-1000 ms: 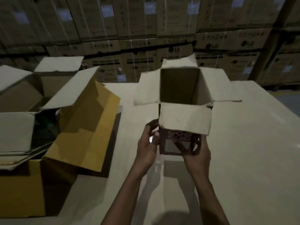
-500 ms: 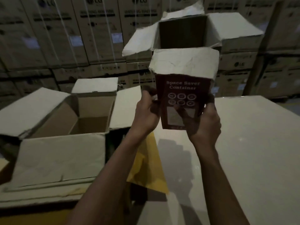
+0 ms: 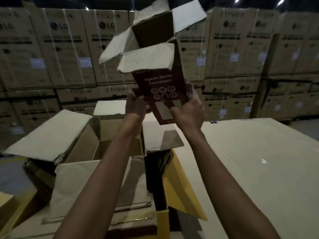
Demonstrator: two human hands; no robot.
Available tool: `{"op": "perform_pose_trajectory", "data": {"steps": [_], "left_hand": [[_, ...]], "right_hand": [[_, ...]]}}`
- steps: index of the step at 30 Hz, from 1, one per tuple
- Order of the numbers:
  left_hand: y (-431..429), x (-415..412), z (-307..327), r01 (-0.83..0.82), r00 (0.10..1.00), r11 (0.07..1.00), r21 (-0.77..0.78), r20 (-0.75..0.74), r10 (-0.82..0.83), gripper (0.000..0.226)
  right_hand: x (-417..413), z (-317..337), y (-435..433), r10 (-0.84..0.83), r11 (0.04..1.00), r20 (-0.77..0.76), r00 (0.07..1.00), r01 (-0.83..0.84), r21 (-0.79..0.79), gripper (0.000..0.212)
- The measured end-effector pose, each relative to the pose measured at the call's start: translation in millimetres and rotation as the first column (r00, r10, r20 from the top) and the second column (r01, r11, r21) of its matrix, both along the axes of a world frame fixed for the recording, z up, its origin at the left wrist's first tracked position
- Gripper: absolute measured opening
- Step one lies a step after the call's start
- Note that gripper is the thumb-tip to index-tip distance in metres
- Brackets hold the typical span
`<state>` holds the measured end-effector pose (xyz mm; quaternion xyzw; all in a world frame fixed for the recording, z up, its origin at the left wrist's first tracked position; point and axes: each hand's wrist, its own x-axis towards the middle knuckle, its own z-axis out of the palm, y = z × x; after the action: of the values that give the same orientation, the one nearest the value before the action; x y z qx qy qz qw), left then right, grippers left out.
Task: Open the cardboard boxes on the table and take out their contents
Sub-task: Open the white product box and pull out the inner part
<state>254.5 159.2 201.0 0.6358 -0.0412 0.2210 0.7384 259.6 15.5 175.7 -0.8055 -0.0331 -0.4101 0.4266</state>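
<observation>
A dark red cardboard box (image 3: 159, 84) printed "Space Saver Container" is held up in the air in front of me, tilted with its top to the left. Its four pale flaps stand open and the inside looks dark. My left hand (image 3: 136, 105) grips its lower left side. My right hand (image 3: 188, 112) grips its lower right corner, thumb on the front face. Below them a large open cardboard box (image 3: 82, 138) sits at the table's left, flaps spread. A yellow box (image 3: 179, 183) lies under and beside it.
The pale table (image 3: 250, 169) stretches to the right. A wall of stacked LG cartons (image 3: 241, 49) fills the background. Flattened cardboard pieces (image 3: 131, 219) lie near my left forearm at the table's front left.
Both hands have lifted the red box off the table, up and slightly left over the large open box, and tilted it. The view has risen with it.
</observation>
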Motion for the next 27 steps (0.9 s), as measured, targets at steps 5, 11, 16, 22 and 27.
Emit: {"op": "perform_pose_trajectory", "data": {"steps": [5, 11, 16, 22, 27], "left_hand": [[58, 2, 14, -0.034, 0.997, 0.999, 0.04, 0.069, 0.032, 0.059], [110, 3, 10, -0.132, 0.968, 0.984, 0.12, 0.228, 0.102, 0.041], [145, 10, 1, -0.16, 0.974, 0.962, 0.22, 0.193, 0.117, 0.037], [157, 11, -33, -0.259, 0.965, 0.9, 0.351, 0.137, 0.224, 0.04], [164, 11, -64, -0.298, 0.951, 0.852, 0.43, 0.058, 0.303, 0.039]], "right_hand": [[12, 22, 47, 0.111, 0.993, 0.01, 0.994, -0.111, 0.039, 0.07], [20, 28, 90, 0.273, 0.956, -0.044, 0.961, -0.266, 0.125, 0.069], [27, 8, 112, 0.337, 0.937, -0.089, 0.937, -0.324, 0.131, 0.075], [36, -42, 131, 0.472, 0.874, -0.145, 0.869, -0.44, 0.207, 0.082], [43, -79, 145, 0.564, 0.801, -0.196, 0.802, -0.473, 0.366, 0.08]]}}
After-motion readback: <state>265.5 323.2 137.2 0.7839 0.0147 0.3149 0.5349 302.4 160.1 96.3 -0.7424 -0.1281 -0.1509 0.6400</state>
